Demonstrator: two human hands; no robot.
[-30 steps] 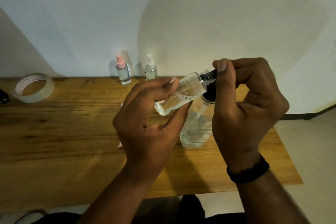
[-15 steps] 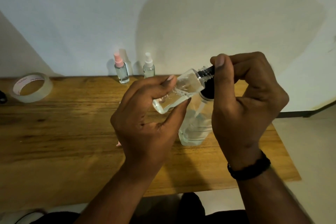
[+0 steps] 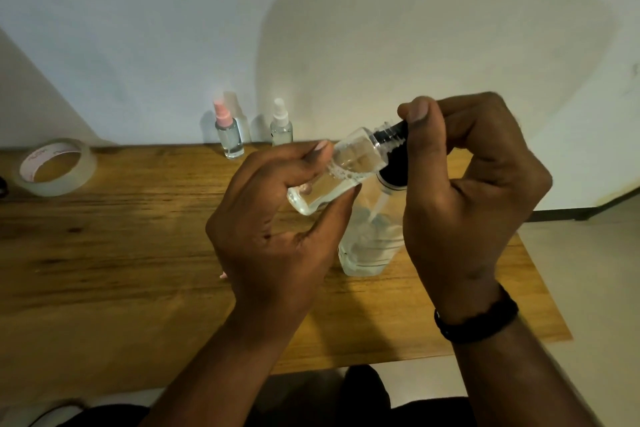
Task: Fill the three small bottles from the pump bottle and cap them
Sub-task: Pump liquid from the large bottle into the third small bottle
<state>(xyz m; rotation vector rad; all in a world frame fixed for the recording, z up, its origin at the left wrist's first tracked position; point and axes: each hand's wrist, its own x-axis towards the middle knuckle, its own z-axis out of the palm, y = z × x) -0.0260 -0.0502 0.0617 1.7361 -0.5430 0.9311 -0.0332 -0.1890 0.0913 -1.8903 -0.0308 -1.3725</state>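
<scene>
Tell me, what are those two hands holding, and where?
The left hand grips the small clear plastic bottle round its body; the right hand pinches its black cap at the neck.

Both forearms come up from the bottom edge, hands raised close together. Left hand [image 3: 277, 229] is back-up, thumb and fingers curled, pinching a small clear bottle [image 3: 341, 170] held tilted. Right hand [image 3: 467, 191] has thumb and curled fingers closed at the bottle's neck. There's a black band on the right wrist [image 3: 476, 319].

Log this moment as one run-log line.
left hand grips small bottle, tilted | right hand at its neck, on pump nozzle | two capped bottles by wall
</scene>
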